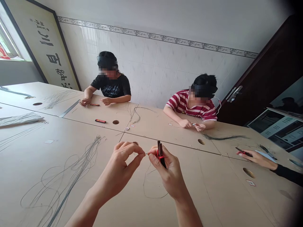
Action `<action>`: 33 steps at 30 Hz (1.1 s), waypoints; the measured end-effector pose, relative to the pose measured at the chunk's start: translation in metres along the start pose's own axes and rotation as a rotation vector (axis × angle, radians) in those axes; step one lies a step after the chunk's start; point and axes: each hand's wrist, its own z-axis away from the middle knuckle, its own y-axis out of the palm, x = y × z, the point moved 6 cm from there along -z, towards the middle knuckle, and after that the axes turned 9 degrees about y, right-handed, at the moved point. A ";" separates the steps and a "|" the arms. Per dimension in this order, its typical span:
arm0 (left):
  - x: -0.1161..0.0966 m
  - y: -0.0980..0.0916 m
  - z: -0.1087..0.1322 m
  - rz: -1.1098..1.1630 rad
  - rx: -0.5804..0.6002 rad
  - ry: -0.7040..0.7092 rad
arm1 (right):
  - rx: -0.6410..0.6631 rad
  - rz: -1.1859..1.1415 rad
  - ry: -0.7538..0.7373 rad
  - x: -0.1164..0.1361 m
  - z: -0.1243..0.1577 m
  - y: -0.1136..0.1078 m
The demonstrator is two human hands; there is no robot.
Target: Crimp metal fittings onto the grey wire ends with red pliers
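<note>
My right hand (169, 164) is closed around small pliers (160, 154) with black and red handles, their dark jaws pointing up. Its thumb and forefinger also pinch close to my left fingertips. My left hand (125, 160) is closed in a pinch, thumb against forefinger, on what looks like the end of a thin wire. A short dark bit shows between the two hands, too small to make out fully. Below them a thin wire (156, 198) hangs in a loose loop over the table. To the left lies a bundle of grey wires (78, 176) with small metal ends.
Two people sit across the table (180, 205), handling small things. At right another person's hand (260, 159) holds a red-handled tool. A steel ruler (69, 108), a red and black box (100, 121), more wire bundles (224, 137) and round table holes (115, 122) lie around.
</note>
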 end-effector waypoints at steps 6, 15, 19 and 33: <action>-0.001 -0.001 0.001 0.010 0.000 0.001 | 0.024 -0.001 -0.001 0.001 0.000 0.002; -0.002 0.001 0.000 0.008 0.016 -0.009 | 0.049 -0.018 0.004 -0.001 0.000 0.005; -0.003 0.001 0.000 0.012 0.014 0.003 | 0.041 -0.001 -0.002 0.001 0.001 0.003; -0.004 0.002 0.000 -0.040 0.030 0.079 | 0.054 0.009 0.010 0.000 0.000 0.003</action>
